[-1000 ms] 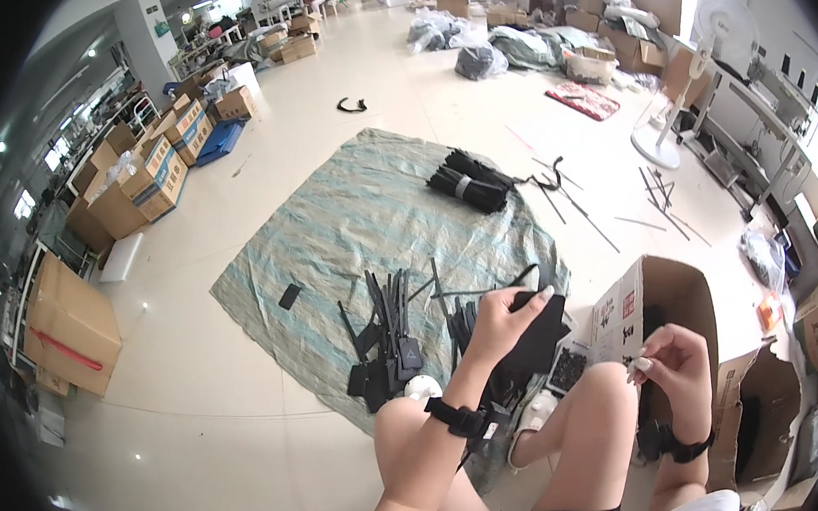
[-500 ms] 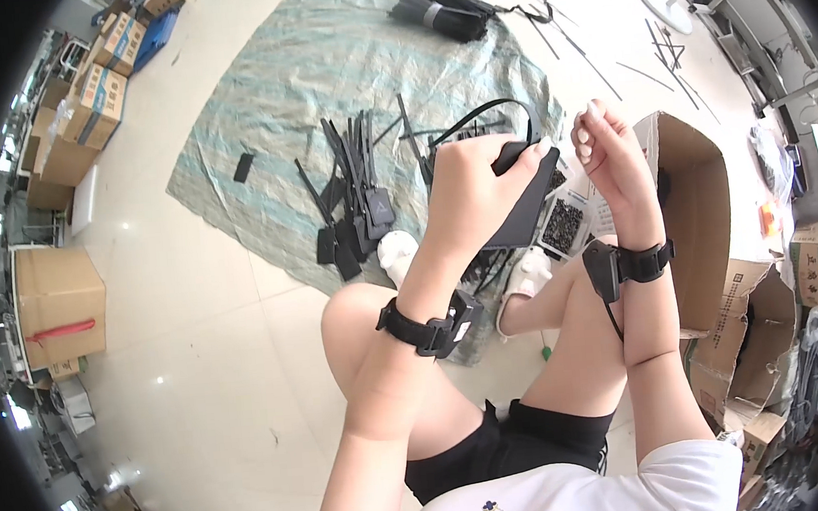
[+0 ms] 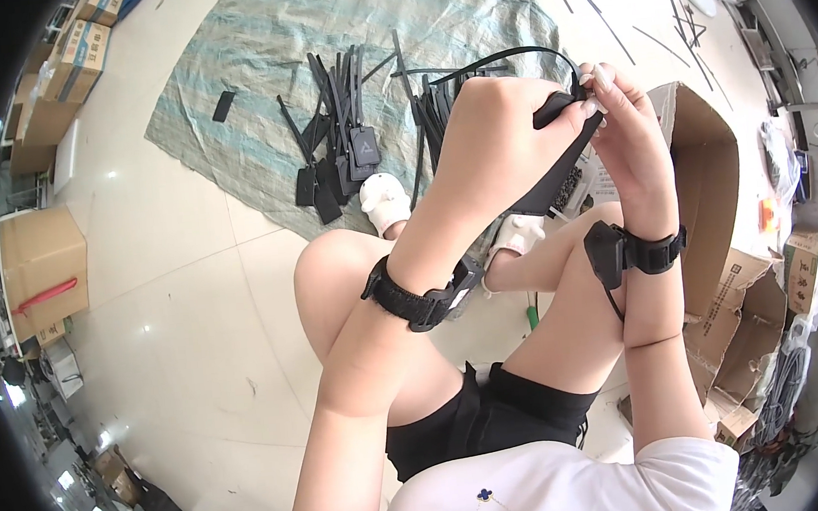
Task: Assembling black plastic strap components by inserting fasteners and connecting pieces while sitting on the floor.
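The left hand (image 3: 509,125) is closed, thumb against curled fingers, on the upper part of a flat black piece (image 3: 559,169). The piece slants down from under the thumb, its lower part behind the hand and wrist, in the air by the near right side of the striped tarp (image 3: 249,52). A thin black strap (image 3: 518,52) arches over the knuckles of that hand, against the tarp from this view, and runs down to the piece's top corner.

The right hand (image 3: 635,146) is at that same corner, right of the tarp, its fingers bent and the tips gathered right beside the left thumb. Whether they pinch the strap's end or some small thing, I cannot tell.

On the tarp's near part lies a bunch of black tags (image 3: 335,151) with long straps; a single black rectangle (image 3: 223,106) lies toward the tarp's left side. More black strips (image 3: 429,124) show on the tarp, partly behind the left hand. An open cardboard box (image 3: 706,160) stands right of the tarp, just beyond the right hand.
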`<state>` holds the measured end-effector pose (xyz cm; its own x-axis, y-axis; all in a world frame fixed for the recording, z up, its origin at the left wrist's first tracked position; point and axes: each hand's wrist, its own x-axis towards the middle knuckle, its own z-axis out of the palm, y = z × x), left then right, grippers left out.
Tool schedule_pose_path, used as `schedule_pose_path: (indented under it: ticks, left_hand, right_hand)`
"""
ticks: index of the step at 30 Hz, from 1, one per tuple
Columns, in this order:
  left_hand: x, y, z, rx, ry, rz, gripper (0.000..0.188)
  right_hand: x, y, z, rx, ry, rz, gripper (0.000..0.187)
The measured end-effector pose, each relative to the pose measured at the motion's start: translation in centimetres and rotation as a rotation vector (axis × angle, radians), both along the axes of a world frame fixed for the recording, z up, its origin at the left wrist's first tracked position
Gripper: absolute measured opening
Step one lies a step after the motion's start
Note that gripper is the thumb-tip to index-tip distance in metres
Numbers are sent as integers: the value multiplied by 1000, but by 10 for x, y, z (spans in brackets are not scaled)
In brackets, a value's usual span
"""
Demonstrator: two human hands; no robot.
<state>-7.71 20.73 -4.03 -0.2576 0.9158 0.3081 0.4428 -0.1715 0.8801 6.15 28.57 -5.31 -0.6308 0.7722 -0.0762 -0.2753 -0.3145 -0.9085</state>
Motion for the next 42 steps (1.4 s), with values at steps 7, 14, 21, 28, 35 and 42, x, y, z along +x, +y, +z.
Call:
schedule_pose_path:
  ticks: [7, 14, 21, 28, 35, 42]
  left_hand:
    - [1, 1, -8, 106, 119, 46, 18]
    - [0, 3, -10, 152, 190, 43, 16]
    - [3, 4, -9, 174, 239, 41, 12]
    - [2, 3, -13, 214, 329, 76, 11]
    - [4, 3, -14, 163, 297, 75, 11]
    - [3, 2, -17, 110, -19, -21, 14]
  right_hand:
    - [0, 1, -6, -45, 15, 10, 12]
    - [1, 4, -9, -4, 71, -6, 10]
    - [1, 3, -10, 50, 52, -58, 12]
    - [-10, -5, 0, 0, -14, -79, 19]
    - [0, 5, -9, 181, -35, 24, 22]
    - [-12, -5, -3, 427, -220, -235, 12]
